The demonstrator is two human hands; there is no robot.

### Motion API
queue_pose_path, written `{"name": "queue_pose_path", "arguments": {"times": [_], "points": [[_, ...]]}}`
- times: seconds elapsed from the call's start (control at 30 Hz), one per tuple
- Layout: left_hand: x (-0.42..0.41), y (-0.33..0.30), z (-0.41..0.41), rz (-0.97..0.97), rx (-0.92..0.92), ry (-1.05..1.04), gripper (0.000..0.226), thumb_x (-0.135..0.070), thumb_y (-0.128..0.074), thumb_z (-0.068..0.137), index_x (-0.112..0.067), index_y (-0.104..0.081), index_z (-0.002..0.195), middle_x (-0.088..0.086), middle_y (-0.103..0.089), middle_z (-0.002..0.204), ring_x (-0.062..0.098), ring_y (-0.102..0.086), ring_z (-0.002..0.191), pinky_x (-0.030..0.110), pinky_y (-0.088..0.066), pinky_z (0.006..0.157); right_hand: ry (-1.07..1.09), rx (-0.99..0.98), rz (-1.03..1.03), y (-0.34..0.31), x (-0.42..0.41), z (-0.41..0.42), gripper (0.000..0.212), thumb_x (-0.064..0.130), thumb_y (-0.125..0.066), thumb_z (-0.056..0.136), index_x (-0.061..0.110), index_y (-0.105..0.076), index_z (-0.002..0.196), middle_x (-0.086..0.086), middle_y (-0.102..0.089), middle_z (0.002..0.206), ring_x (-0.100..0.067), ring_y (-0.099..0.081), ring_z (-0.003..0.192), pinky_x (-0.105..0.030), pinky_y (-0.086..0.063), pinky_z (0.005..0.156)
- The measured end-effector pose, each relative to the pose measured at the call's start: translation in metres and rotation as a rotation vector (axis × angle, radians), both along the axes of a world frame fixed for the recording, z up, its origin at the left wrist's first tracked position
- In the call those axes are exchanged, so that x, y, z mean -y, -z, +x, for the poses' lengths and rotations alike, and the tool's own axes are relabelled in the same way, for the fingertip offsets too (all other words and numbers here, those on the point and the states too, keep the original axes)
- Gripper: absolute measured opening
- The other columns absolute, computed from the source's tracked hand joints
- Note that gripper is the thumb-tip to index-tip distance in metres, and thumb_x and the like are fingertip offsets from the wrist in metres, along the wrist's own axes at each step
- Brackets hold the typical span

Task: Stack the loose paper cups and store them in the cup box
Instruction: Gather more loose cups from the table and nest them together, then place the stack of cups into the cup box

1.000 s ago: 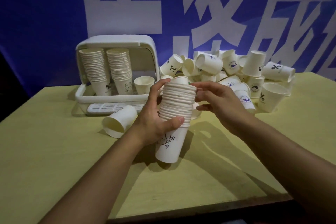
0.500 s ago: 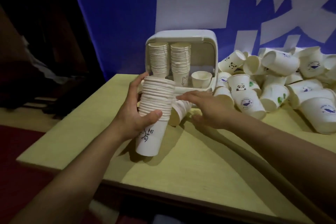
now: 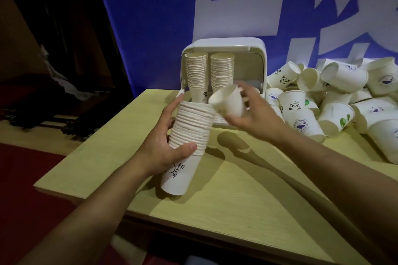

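Observation:
My left hand [image 3: 163, 146] grips a tall stack of nested white paper cups [image 3: 191, 133], tilted slightly, its bottom cup marked "Hi". My right hand [image 3: 252, 114] holds a single loose paper cup [image 3: 228, 102] tipped on its side just right of the stack's top, mouth facing left. Behind them stands the white cup box [image 3: 254, 49] with its lid up, holding two tall cup stacks [image 3: 197, 75] side by side. A heap of loose cups [image 3: 336, 101] lies on the table to the right.
The yellow table [image 3: 237, 196] ends at a near edge below my arms and a left edge beside the held stack. A blue banner with white characters [image 3: 163, 17] hangs behind. Dark floor and clutter lie to the left.
My right hand picked up the loose cup from the table in front of the box and raised it to the stack's top. The view shifted left; my left hand kept the stack.

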State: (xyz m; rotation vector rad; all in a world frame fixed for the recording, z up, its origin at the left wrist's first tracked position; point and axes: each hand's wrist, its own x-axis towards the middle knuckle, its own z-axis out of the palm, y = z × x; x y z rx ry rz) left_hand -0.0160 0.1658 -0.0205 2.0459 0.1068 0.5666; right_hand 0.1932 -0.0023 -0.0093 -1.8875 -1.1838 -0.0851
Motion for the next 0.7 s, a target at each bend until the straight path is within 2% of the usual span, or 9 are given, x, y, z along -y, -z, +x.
{"name": "queue_pose_path", "arguments": {"times": [0.07, 0.17, 0.3, 0.33, 0.4, 0.5, 0.6, 0.67, 0.7], "points": [[0.009, -0.001, 0.008, 0.027, -0.037, 0.027, 0.101, -0.054, -0.078, 0.057, -0.076, -0.018, 0.136, -0.009, -0.057, 0.128, 0.009, -0.067, 0.108, 0.035, -0.060, 0.087, 0.017, -0.217, 0.219, -0.023, 0.013, -0.005, 0.087, 0.039, -0.074, 0.085, 0.038, -0.018, 0.152, 0.003, -0.049, 0.133, -0.009, -0.060, 0.107, -0.024, -0.054, 0.081], [0.024, -0.002, 0.026, 0.051, -0.059, 0.082, 0.103, -0.053, -0.077, 0.058, -0.076, -0.015, 0.137, -0.019, -0.051, 0.133, 0.001, -0.062, 0.113, 0.032, -0.058, 0.091, 0.032, -0.296, 0.343, -0.048, 0.027, -0.017, 0.069, 0.036, -0.066, 0.092, 0.047, -0.023, 0.145, 0.002, -0.047, 0.140, -0.011, -0.057, 0.114, -0.022, -0.056, 0.079], [0.043, -0.002, 0.048, 0.047, -0.040, 0.098, 0.113, -0.047, -0.082, 0.063, -0.079, -0.002, 0.136, -0.023, -0.049, 0.131, 0.002, -0.063, 0.111, 0.029, -0.058, 0.085, -0.076, -0.318, 0.295, -0.042, 0.035, -0.032, 0.057, 0.037, -0.064, 0.092, 0.043, -0.035, 0.141, 0.015, -0.056, 0.122, -0.001, -0.059, 0.108, -0.026, -0.056, 0.085], [0.046, -0.001, 0.053, 0.046, -0.015, 0.084, 0.117, -0.044, -0.083, 0.065, -0.079, 0.003, 0.135, -0.026, -0.049, 0.130, -0.002, -0.062, 0.111, 0.027, -0.057, 0.086, -0.096, -0.308, 0.253, -0.035, 0.034, -0.034, 0.052, 0.040, -0.061, 0.094, 0.044, -0.039, 0.141, 0.015, -0.057, 0.122, 0.000, -0.060, 0.107, -0.028, -0.055, 0.088], [0.050, 0.000, 0.062, 0.033, 0.040, 0.045, 0.121, -0.045, -0.082, 0.066, -0.076, 0.011, 0.136, -0.032, -0.045, 0.134, -0.007, -0.058, 0.116, 0.028, -0.053, 0.093, -0.076, -0.268, 0.179, -0.018, 0.033, -0.034, 0.046, 0.055, -0.052, 0.093, 0.051, -0.045, 0.138, 0.014, -0.058, 0.128, -0.001, -0.059, 0.113, -0.041, -0.051, 0.098], [0.051, -0.001, 0.070, 0.062, 0.050, 0.010, 0.119, -0.048, -0.082, 0.064, -0.069, 0.004, 0.143, -0.023, -0.042, 0.143, -0.001, -0.057, 0.120, 0.036, -0.053, 0.099, -0.059, -0.332, 0.176, -0.003, 0.033, -0.024, 0.049, 0.068, -0.044, 0.087, 0.058, -0.046, 0.135, 0.022, -0.054, 0.136, -0.004, -0.054, 0.122, -0.050, -0.045, 0.104], [0.048, -0.011, 0.077, 0.099, 0.046, -0.059, 0.110, -0.035, -0.087, 0.072, -0.062, -0.009, 0.145, -0.018, -0.047, 0.134, 0.002, -0.059, 0.113, 0.045, -0.056, 0.096, -0.098, -0.433, 0.317, 0.015, 0.035, -0.014, 0.041, 0.050, -0.048, 0.095, 0.047, -0.050, 0.136, 0.012, -0.059, 0.129, -0.012, -0.062, 0.111, -0.042, -0.055, 0.092], [0.044, -0.023, 0.084, 0.075, 0.091, -0.105, 0.107, -0.040, -0.086, 0.068, -0.060, -0.013, 0.144, -0.020, -0.050, 0.129, 0.005, -0.060, 0.113, 0.049, -0.057, 0.094, -0.099, -0.561, 0.381, 0.037, 0.039, -0.012, 0.031, 0.029, -0.052, 0.099, 0.032, -0.056, 0.129, -0.006, -0.066, 0.106, -0.022, -0.066, 0.084, -0.043, -0.058, 0.073], [0.042, -0.031, 0.088, 0.076, 0.116, -0.135, 0.107, -0.048, -0.085, 0.064, -0.060, -0.014, 0.144, -0.019, -0.051, 0.130, 0.009, -0.061, 0.114, 0.051, -0.056, 0.094, -0.092, -0.615, 0.363, 0.048, 0.040, -0.011, 0.025, 0.017, -0.053, 0.099, 0.023, -0.058, 0.123, -0.013, -0.065, 0.090, -0.026, -0.061, 0.071, -0.046, -0.055, 0.066]]}}
